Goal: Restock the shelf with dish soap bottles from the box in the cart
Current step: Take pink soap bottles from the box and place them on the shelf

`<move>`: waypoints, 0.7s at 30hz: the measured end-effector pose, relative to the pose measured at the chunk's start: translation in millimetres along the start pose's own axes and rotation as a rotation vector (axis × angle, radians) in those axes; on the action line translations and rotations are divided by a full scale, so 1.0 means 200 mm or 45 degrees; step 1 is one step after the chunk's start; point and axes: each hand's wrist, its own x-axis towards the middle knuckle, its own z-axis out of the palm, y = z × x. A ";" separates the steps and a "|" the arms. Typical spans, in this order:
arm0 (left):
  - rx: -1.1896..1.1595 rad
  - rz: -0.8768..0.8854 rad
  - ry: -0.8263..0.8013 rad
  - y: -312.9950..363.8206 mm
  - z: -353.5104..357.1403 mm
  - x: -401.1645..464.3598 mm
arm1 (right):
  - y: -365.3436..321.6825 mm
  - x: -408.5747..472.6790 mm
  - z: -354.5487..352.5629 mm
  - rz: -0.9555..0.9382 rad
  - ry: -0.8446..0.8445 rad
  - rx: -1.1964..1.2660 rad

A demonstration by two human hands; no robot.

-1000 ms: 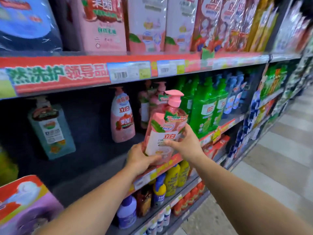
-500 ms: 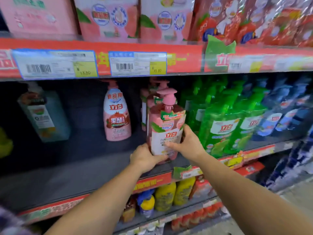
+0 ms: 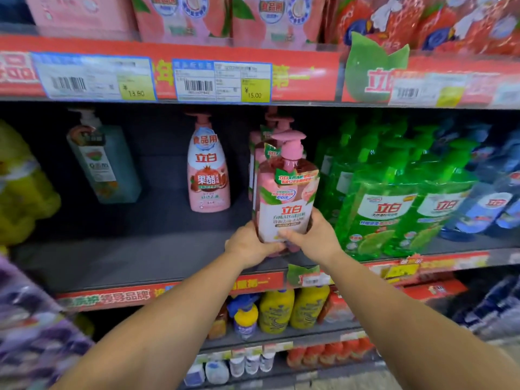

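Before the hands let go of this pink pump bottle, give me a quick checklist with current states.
1. Grip: left hand and right hand both hold the pink pump bottle low on its body: ok.
2. Bottle upright, label facing out: ok.
3. Lined up in front of the pink bottles behind: ok.
4. Base fully seated on the shelf: cannot tell, the hands hide it.
5. Gap to the green bottles on its right: cannot tell, the right hand covers it.
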 end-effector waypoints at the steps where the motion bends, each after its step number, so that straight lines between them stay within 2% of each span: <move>1: -0.016 0.023 0.030 -0.01 0.00 -0.01 | 0.00 -0.02 0.02 0.016 0.041 -0.001; 3: 0.010 0.087 0.092 -0.02 -0.03 -0.07 | 0.00 -0.07 0.06 0.034 0.179 0.034; 6: 0.109 0.122 0.161 -0.10 -0.09 -0.20 | -0.07 -0.22 0.20 0.049 0.496 0.070; 8: 0.178 0.092 0.217 -0.21 -0.15 -0.29 | -0.14 -0.35 0.36 -0.018 0.545 -0.033; 12: 0.222 0.053 0.325 -0.55 -0.41 -0.61 | -0.31 -0.59 0.86 -0.243 0.154 -0.201; 15: 0.294 -0.046 0.433 -0.97 -0.70 -0.97 | -0.51 -0.82 1.32 -0.339 -0.128 -0.329; 21: 0.559 -0.603 0.728 -1.82 -1.37 -1.96 | -0.91 -1.59 2.38 -0.676 -0.791 -0.517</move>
